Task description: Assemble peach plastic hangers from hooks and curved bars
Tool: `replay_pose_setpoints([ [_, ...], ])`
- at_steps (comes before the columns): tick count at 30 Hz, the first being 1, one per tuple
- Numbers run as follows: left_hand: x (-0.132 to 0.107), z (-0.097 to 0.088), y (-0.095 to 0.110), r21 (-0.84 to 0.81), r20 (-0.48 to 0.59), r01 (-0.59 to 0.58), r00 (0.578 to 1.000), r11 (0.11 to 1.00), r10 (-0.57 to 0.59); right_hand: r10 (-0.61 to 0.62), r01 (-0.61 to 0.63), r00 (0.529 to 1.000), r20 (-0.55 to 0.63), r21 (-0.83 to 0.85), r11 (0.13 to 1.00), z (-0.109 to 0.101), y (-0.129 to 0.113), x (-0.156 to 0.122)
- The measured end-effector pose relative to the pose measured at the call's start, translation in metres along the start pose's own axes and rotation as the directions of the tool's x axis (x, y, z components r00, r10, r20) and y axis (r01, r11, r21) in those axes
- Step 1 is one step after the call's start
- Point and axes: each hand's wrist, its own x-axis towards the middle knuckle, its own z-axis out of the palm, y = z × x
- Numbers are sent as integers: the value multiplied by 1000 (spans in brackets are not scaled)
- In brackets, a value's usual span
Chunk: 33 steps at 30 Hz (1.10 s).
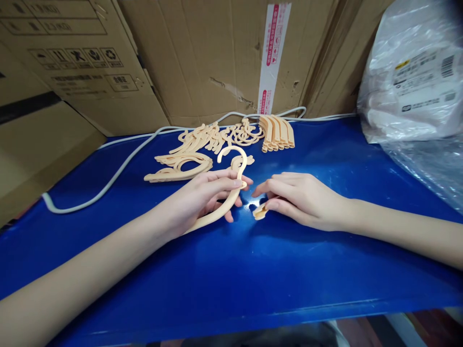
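Note:
My left hand (213, 193) grips a cream plastic hanger piece, a hook joined to one curved arm (220, 209), with the thumb pressed near the joint. The hook (243, 156) curls up above my fingers. To the right, my right hand (298, 200) pinches a small cream plastic hanger arm (259, 212); only its end shows, the rest being hidden by the hand. A gap separates the two pieces, both held over the blue table (231, 279). Behind my left hand lie flat stacked cream hangers (177, 166).
Loose cream hanger arms (198, 137) and hooks (248, 132) lie at the back, beside a row of curved arms (278, 132). A white cable (126, 176) runs along the back and left. Cardboard boxes (202, 58) stand behind; a plastic-wrapped package (412, 82) sits at the right.

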Motion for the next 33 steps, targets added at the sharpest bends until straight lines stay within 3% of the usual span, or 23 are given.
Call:
replay_pose_setpoints([
  [6,0,-1,0,13,26,7,1000,1000,-7,87,-88,994,60,21,996,-3,2,-5],
  [16,-2,2,2,23,-22,31,999,999,-30,294,-294,956,-14,-47,955,-6,0,1],
  [22,-2,1,1,3,-29,12,1000,1000,-12,165,-162,985,-47,59,985,-6,2,-1],
  [27,-3,4,3,14,-31,27,999,1000,-27,147,-146,989,28,-38,989,-3,2,0],
  [33,-3,3,5,27,-15,38,999,999,-37,81,-79,996,29,-54,995,-2,3,0],
])
